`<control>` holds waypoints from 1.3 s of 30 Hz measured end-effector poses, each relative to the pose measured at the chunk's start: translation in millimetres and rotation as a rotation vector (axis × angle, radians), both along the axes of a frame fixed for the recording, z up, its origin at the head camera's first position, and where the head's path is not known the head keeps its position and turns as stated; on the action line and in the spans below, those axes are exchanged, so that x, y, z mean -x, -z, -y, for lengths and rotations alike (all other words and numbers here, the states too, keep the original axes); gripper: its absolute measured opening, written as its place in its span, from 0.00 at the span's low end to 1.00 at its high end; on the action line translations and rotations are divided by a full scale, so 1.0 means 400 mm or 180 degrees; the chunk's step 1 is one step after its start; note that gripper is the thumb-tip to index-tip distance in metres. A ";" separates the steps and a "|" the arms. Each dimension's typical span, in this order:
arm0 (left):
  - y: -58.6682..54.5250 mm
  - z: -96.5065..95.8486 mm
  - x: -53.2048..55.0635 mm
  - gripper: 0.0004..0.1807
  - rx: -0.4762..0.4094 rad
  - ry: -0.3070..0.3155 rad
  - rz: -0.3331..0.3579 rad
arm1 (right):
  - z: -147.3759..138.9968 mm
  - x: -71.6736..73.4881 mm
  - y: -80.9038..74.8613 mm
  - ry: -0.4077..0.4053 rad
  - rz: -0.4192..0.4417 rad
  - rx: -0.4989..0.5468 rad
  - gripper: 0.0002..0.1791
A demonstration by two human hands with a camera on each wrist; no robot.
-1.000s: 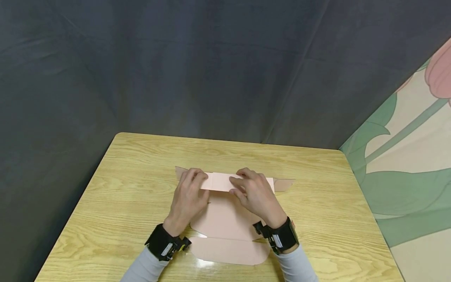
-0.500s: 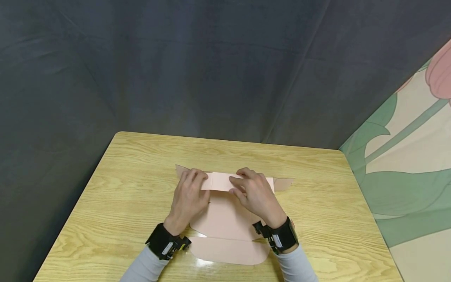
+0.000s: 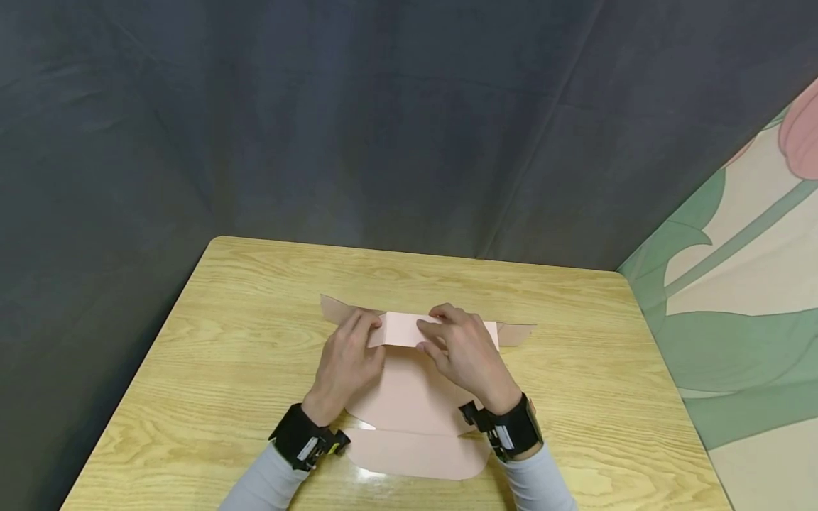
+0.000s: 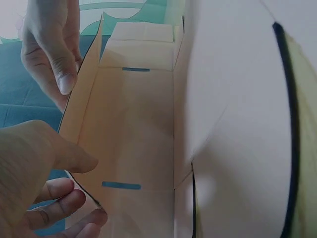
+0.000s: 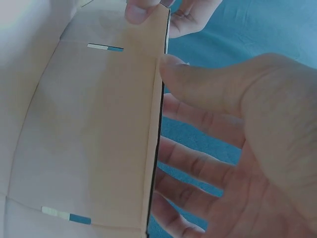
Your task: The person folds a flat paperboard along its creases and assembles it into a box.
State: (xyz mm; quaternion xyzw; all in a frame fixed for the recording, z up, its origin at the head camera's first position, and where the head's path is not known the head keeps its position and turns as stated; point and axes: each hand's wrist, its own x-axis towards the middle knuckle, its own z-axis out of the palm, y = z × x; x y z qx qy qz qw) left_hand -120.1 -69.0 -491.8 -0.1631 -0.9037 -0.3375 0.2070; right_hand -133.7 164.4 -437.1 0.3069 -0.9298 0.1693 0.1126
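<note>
Dark curtain cloth [image 3: 383, 128] is hung behind a wood-grained table [image 3: 192, 369], by which much of the lower half of the head view is filled. To the right, a patterned fabric [image 3: 741, 355] is seen, printed with pink petals and green leaves on cream. Near the front of the table, about midway across, a pale pink cardboard sheet [image 3: 409, 404] is laid, creased and partly folded, with a rounded flap nearest the wearer and a narrow strip [image 3: 404, 330] at the far end. Two forearms in light grey sleeves [image 3: 263, 477] are reached in from below. By the left hand [image 3: 348, 358], the strip's left part is pinched between thumb and bent fingers. By the right hand [image 3: 469, 355], its right part is pinched, the thumb set against the edge; in the right wrist view the other fingers are spread apart, their tips hidden behind the cardboard. A black wrist camera [image 3: 508, 431] is strapped beside each hand. Beyond the tabs [image 3: 516, 334] jutting out on both sides, small slots [image 4: 121, 185] are cut in the cardboard.
</note>
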 end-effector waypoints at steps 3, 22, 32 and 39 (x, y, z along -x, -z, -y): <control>0.003 -0.005 0.000 0.19 -0.0097 0.0054 0.0026 | -0.001 0.000 -0.002 -0.0007 0.0014 0.0019 0.17; 0.022 -0.041 0.000 0.16 -0.1632 0.0394 0.0827 | -0.003 -0.001 -0.005 -0.0030 0.0021 -0.0005 0.16; 0.016 -0.020 0.009 0.17 -0.1471 0.0320 0.1006 | -0.010 0.001 -0.002 -0.0072 -0.0013 0.0039 0.16; -0.003 -0.003 0.009 0.18 -0.1304 0.0428 0.1207 | -0.011 0.001 -0.003 -0.0056 0.0009 0.0067 0.17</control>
